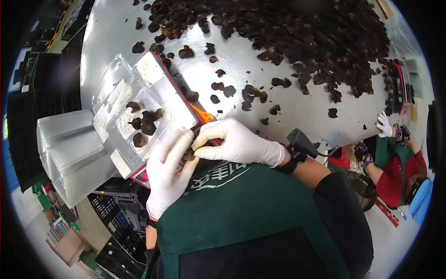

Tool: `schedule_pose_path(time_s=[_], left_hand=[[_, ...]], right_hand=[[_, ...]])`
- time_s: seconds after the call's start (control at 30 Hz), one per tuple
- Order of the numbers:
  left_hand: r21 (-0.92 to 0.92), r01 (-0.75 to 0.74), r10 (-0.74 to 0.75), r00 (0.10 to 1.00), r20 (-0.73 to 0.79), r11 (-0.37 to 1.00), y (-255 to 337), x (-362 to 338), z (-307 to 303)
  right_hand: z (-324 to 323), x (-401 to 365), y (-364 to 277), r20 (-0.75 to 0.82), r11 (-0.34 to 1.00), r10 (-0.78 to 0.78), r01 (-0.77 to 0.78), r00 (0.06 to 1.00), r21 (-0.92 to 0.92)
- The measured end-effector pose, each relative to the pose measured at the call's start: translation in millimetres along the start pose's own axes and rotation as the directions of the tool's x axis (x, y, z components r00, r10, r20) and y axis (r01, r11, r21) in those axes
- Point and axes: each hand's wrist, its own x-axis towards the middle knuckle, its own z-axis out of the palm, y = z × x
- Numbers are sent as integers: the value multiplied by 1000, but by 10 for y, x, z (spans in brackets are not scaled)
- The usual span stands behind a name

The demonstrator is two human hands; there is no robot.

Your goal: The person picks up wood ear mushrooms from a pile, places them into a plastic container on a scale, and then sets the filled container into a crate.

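Both my hands wear white gloves and meet close to my green apron (241, 200). My left hand (169, 169) has its fingertips pressed on a small dark brown piece (188, 155). From the other side, the thumb and forefinger of my right hand (237, 143) pinch the same piece. Just beyond them a clear plastic tray (121, 122) rests on a white scale (169, 95) with a red edge, and several dark pieces (147, 122) lie in the tray. Orange-handled scissors (202, 113) lie beside the scale, partly hidden.
A large heap of dark pieces (320, 32) covers the far part of the metal table (186, 69), with loose pieces scattered nearer. Stacked clear plastic containers (74, 153) stand at the left. At the right is a co-worker (399, 179) in red and green, one gloved hand at the table edge.
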Motion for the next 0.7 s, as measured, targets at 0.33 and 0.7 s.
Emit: schedule_pose_path(time_s=[0.33,0.7], left_hand=[[-427,254,-285,958,-9,868,13,-50,368],[-352,372,-354,928,115,859,72,-17,284]], right_hand=[[-61,-231,182,-8,871,284,-255,959,420],[-89,-220,153,17,852,364,-341,931,398]])
